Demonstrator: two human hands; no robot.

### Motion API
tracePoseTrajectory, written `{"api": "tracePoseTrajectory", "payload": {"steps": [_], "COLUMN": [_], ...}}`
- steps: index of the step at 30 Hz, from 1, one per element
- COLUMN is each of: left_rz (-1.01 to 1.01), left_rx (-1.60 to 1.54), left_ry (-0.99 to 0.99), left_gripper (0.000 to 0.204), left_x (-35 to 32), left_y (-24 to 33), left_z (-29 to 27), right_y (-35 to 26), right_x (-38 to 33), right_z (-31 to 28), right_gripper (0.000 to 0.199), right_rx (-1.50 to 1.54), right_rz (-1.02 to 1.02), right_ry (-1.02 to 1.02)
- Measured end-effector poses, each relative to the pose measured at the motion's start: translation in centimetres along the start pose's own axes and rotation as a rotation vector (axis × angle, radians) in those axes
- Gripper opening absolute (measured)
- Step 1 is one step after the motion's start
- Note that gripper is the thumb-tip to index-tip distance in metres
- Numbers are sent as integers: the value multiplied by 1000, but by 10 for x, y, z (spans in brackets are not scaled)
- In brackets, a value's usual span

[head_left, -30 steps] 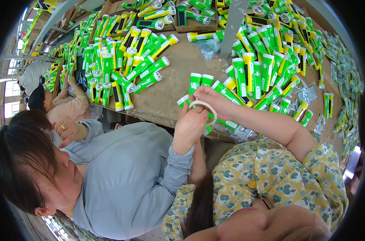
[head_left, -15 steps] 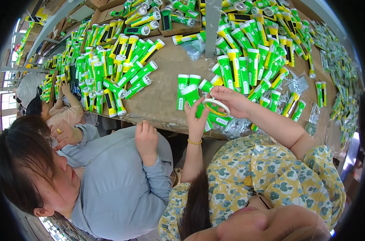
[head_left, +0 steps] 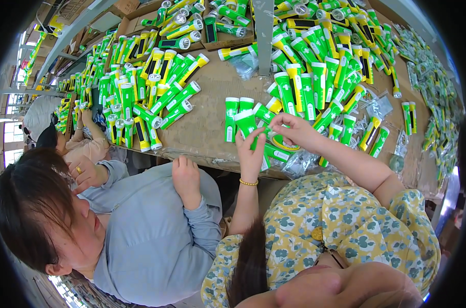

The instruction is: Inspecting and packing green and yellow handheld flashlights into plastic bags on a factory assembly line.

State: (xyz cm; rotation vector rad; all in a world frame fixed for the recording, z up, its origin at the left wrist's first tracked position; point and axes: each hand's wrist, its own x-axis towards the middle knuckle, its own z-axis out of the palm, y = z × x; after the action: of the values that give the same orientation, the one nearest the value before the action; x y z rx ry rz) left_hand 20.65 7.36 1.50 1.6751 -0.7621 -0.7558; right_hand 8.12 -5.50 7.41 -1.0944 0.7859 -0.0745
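Beside the slanting, white-rimmed green plastic flashlight (head_left: 246, 122), the left hand (head_left: 251, 155) curls nearest; rightward, the right hand (head_left: 297, 132) bends above a yellow tape ring (head_left: 287, 148); openings and grips unclear.

The torches (head_left: 306, 97) look like smooth, glossy plastic; the counter (head_left: 212, 92), matt, scuffed cardboard; the bag (head_left: 244, 65), crinkled, shiny plastic film; the post (head_left: 265, 36), smooth painted metal; the dress (head_left: 356, 215), matt cloth.
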Motion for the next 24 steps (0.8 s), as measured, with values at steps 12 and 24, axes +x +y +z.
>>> {"api": "tracePoseTrajectory", "payload": {"steps": [12, 24], "left_rz": [128, 65], "left_rx": [-20, -34], "left_ry": [81, 30], "left_gripper": [10, 19], "left_x": [3, 0], "left_y": [8, 6], "left_z": [12, 21], "right_y": [6, 12], "right_x": [-8, -12], "right_z": [-3, -6], "right_gripper": [20, 21], "right_rx": [-424, -556], "right_rz": [-175, -253], "right_ry": [71, 56]}}
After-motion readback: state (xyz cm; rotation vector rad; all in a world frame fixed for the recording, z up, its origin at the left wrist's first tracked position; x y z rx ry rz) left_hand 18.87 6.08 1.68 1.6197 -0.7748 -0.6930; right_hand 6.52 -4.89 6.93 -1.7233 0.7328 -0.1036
